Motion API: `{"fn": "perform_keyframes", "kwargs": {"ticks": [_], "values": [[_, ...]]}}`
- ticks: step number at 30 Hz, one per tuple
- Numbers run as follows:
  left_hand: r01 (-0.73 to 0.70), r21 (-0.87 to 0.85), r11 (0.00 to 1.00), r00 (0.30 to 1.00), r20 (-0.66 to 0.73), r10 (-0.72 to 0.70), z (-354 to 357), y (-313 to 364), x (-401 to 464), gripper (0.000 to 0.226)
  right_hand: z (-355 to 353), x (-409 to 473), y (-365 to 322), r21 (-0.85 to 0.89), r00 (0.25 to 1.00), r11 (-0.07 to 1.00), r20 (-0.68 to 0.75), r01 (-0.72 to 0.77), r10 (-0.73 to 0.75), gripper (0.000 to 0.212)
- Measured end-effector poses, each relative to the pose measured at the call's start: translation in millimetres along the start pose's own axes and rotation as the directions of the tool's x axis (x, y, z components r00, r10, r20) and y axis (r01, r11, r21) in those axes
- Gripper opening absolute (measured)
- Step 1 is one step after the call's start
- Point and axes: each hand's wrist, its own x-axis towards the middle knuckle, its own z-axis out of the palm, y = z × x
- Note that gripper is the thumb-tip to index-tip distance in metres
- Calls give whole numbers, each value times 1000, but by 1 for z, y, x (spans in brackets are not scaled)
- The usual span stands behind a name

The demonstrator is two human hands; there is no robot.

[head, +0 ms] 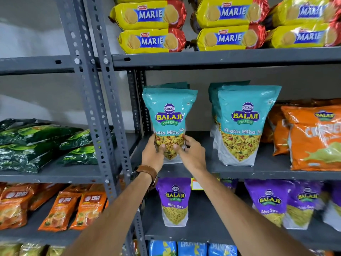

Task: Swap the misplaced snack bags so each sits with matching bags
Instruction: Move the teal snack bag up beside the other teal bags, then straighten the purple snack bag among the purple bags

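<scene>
Carefully now, we steady the teal Khatta Mitha bag [169, 115] upright on the middle shelf [258, 169], base flat, label facing out, just in front of another teal bag. Our left hand [152, 154] and right hand [191, 154] clasp its lower part from either side, thumbs across the clear window. It stands between our palms, with the matching teal bags [245, 122] near on the right.
</scene>
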Motion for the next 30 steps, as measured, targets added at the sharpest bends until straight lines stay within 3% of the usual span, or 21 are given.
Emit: {"fn": "perform_keyframes", "kwargs": {"ticks": [10, 19, 23, 26, 30], "values": [[37, 113, 993, 997, 64, -44, -23, -9, 0, 43, -8, -9, -3, -27, 999, 999, 27, 18, -17, 62], [34, 127, 991, 998, 44, -39, -18, -12, -4, 44, -7, -11, -2, -12, 999, 999, 27, 46, -46, 55], [29, 65, 997, 994, -105, -22, -8, -17, -11, 55, -10, -15, 4, -8, 999, 999, -22, 31, -32, 63], [19, -25, 1000, 965, -263, -25, 8, -16, -30, 37, -20, -23, 10, -30, 998, 999, -58, 23, -25, 66], [-32, -84, 996, 978, -210, 14, 34, -2, -61, 19, -47, -39, 18, -65, 992, 998, -119, 24, -32, 50]]}}
